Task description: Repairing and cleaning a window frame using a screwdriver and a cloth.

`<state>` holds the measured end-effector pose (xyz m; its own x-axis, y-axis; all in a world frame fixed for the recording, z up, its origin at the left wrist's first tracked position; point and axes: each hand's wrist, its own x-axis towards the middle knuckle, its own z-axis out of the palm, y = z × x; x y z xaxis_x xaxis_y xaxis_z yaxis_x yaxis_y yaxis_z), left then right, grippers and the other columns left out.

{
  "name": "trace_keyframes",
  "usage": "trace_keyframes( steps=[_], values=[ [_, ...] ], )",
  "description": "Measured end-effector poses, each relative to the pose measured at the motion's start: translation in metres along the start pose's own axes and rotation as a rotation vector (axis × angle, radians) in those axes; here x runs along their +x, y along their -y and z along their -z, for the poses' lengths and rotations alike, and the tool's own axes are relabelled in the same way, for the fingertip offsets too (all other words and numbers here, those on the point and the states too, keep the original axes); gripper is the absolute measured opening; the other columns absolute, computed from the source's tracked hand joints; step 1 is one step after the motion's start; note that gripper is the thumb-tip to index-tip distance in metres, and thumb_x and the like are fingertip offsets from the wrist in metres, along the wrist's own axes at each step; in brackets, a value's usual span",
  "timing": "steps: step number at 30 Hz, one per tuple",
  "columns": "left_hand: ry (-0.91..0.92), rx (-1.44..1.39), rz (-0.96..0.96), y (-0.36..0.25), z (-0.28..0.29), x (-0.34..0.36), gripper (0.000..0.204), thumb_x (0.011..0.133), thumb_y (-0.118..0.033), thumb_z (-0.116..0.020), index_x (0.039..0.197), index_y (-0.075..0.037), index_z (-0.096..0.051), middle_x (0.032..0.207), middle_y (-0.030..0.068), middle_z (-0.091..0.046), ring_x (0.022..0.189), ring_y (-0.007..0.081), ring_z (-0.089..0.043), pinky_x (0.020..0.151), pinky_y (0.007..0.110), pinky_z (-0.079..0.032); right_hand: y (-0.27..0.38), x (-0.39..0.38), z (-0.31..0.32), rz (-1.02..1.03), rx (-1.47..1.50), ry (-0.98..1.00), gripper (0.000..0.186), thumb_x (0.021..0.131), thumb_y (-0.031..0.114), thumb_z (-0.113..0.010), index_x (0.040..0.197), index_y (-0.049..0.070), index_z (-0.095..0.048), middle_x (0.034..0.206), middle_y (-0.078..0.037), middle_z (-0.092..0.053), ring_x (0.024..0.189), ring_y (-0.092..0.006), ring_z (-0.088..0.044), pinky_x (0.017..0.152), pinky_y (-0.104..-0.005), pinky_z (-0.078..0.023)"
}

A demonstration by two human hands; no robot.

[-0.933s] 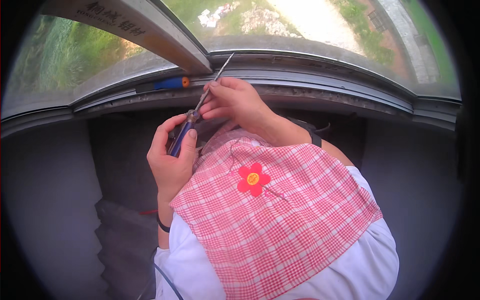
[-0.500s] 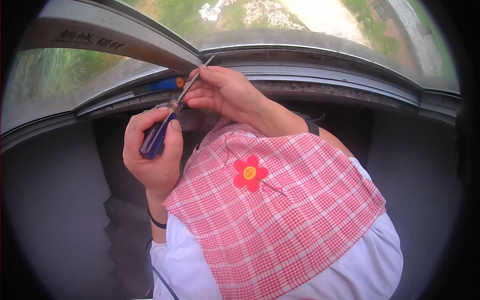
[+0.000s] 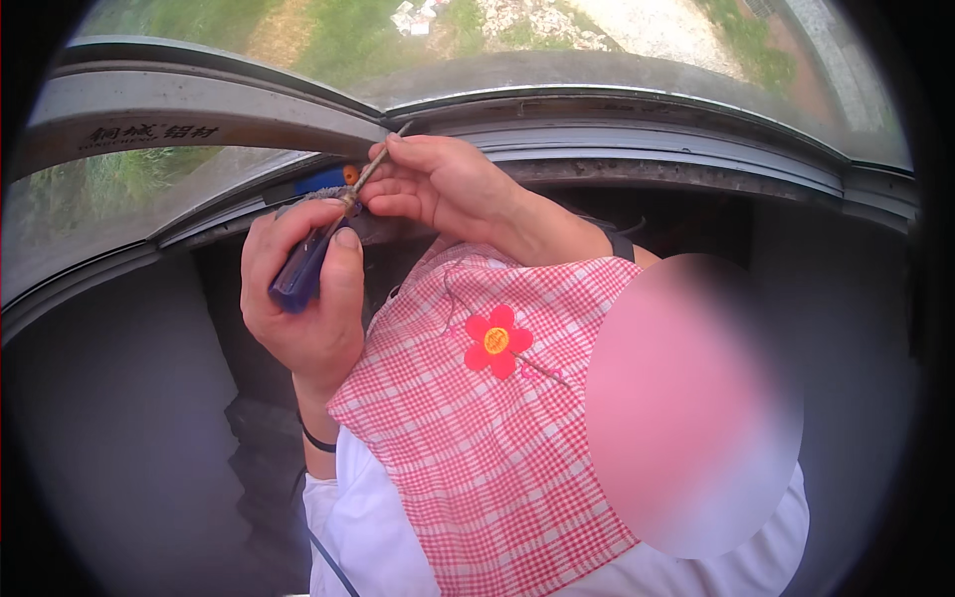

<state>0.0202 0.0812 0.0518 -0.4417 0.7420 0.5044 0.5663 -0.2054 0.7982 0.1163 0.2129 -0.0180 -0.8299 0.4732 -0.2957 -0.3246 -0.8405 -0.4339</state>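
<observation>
My left hand (image 3: 320, 326) grips the dark blue handle (image 3: 294, 276) of a screwdriver, its thumb along the side. The metal shaft (image 3: 372, 162) points up and to the right toward the window's lower track. With thumb and curled fingers, my right hand (image 3: 450, 191) holds this shaft near its upper part. Just behind the screwdriver, a blue tool with an orange end (image 3: 320, 180) lies on the track, partly hidden by my left hand. A grey fuzzy bit shows near the top of the handle, too small to make out.
A window (image 3: 637, 80) with an aluminium track (image 3: 657, 147) spans the top, with a frame bar (image 3: 249, 129) at left. Grey walls (image 3: 119, 398) flank the dark space below. My checked apron (image 3: 468, 418) fills the lower middle; a blurred oval covers its right side.
Both my hands and the screwdriver have shifted left, the left hand furthest. The frame bar appears flatter and lower in the picture. A blurred oval has appeared at the lower right.
</observation>
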Motion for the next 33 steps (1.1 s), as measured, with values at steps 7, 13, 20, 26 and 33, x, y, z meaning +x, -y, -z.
trace_keyframes(
  steps=[7,13,20,26,33],
  values=[
    [0.022,0.104,-0.1,0.003,-0.004,-0.001,0.02,0.072,0.004,-0.067,0.091,-0.001,-0.066,0.084,0.0106,-0.064,0.077,0.0213,-0.06,0.071,0.031,-0.047,-0.003,-0.005,0.003,-0.018,-0.008,-0.039,0.026,0.103,0.018,-0.039,0.107,-0.003,-0.052,0.095,-0.016,-0.064,0.083,-0.0216,-0.068,0.076,-0.0295,-0.06],
    [-0.01,0.083,-0.072,0.005,-0.001,-0.01,0.023,0.07,0.005,-0.067,0.092,0.0,-0.067,0.087,0.0112,-0.067,0.08,0.0223,-0.061,0.073,0.031,-0.049,-0.004,-0.006,0.002,-0.012,-0.037,-0.019,0.026,0.103,0.02,-0.041,0.108,-0.003,-0.054,0.092,-0.013,-0.064,0.08,-0.0195,-0.067,0.073,-0.0274,-0.059],
    [0.011,0.161,-0.169,0.006,0.001,-0.019,0.024,0.07,0.004,-0.067,0.093,0.0,-0.066,0.089,0.012,-0.068,0.08,0.025,-0.062,0.073,0.032,-0.05,-0.008,-0.011,0.007,0.0,-0.057,0.036,0.025,0.103,0.019,-0.042,0.107,-0.002,-0.055,0.092,-0.013,-0.064,0.082,-0.0195,-0.067,0.072,-0.0281,-0.059],
    [0.024,0.219,-0.234,0.004,0.003,-0.03,0.026,0.066,0.002,-0.068,0.092,-0.001,-0.068,0.087,0.0119,-0.067,0.075,0.0244,-0.062,0.069,0.032,-0.05,-0.012,-0.011,0.005,-0.051,-0.085,0.056,0.024,0.103,0.019,-0.042,0.105,-0.001,-0.056,0.094,-0.011,-0.064,0.082,-0.0189,-0.067,0.071,-0.0281,-0.058],
    [0.034,0.24,-0.302,0.011,0.0,-0.027,0.025,0.067,0.003,-0.068,0.092,0.0,-0.067,0.087,0.0108,-0.067,0.076,0.0257,-0.061,0.071,0.034,-0.049,-0.013,-0.008,0.01,-0.043,-0.086,0.044,0.025,0.103,0.02,-0.042,0.105,-0.001,-0.056,0.094,-0.011,-0.064,0.082,-0.0189,-0.067,0.072,-0.0286,-0.058]
  ],
)
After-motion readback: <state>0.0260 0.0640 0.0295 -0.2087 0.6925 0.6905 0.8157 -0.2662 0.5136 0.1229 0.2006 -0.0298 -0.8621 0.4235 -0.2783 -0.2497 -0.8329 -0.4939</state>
